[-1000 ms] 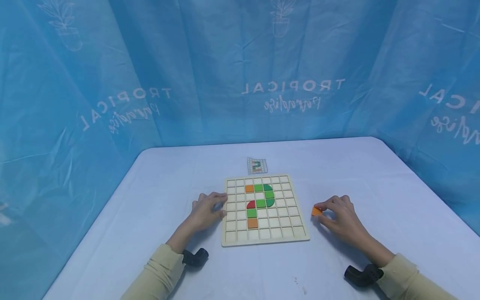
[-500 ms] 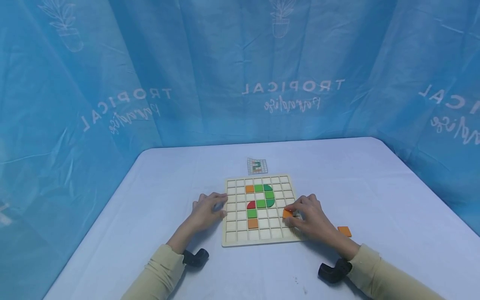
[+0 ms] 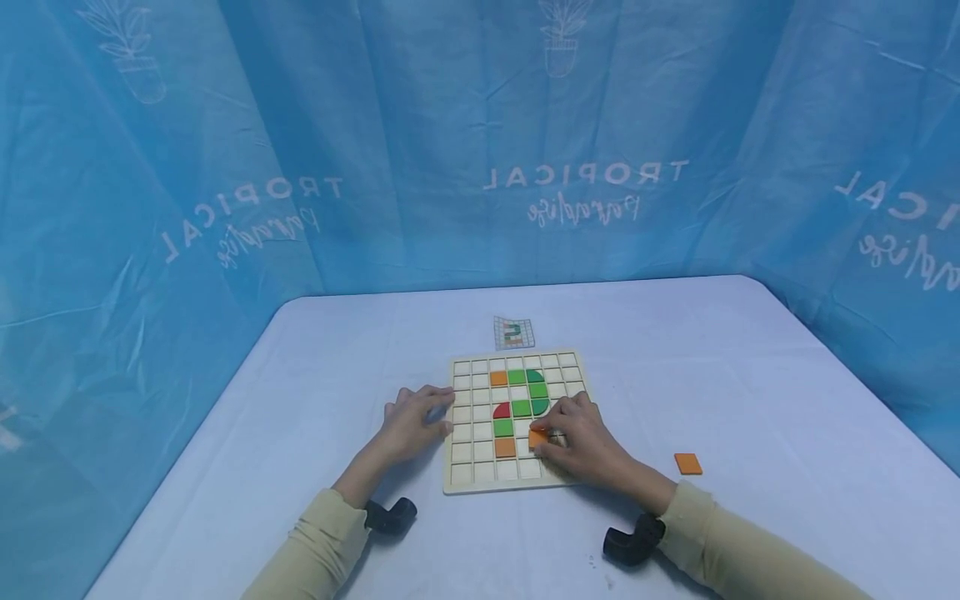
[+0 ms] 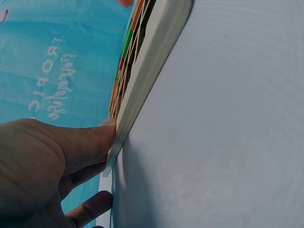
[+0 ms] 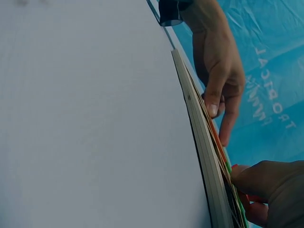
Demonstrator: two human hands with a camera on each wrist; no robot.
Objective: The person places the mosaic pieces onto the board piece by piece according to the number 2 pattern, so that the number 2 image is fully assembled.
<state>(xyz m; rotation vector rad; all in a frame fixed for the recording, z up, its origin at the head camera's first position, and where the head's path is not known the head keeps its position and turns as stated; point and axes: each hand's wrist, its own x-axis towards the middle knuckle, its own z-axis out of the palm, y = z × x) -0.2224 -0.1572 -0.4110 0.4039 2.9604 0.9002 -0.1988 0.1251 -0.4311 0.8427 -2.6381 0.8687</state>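
A cream grid board (image 3: 472, 477) lies on the table, with green, orange and red tiles set in its squares in a bent path. My left hand (image 3: 411, 425) rests at its left edge; the thumb (image 4: 90, 142) touches the board's side in the left wrist view. Between the thumb and fingers of my right hand (image 3: 581, 437) an orange square tile (image 3: 537, 439) is pinched, low over the board, right of the lower orange tile (image 3: 506, 447). The right hand covers several squares on the board's right side. A loose orange tile (image 3: 687, 463) lies on the table to the right.
Behind the board lies a small pattern card (image 3: 513, 333) printed with a grid and a coloured path. Black cameras sit on both wrists, at the left (image 3: 392, 515) and right (image 3: 633, 542). A blue curtain (image 3: 480, 208) hangs past the table's far edge.
My right hand has carried the pinched orange tile leftward from the table to over the board. The loose orange tile, hidden a second ago, now shows. The left hand stays where it was.
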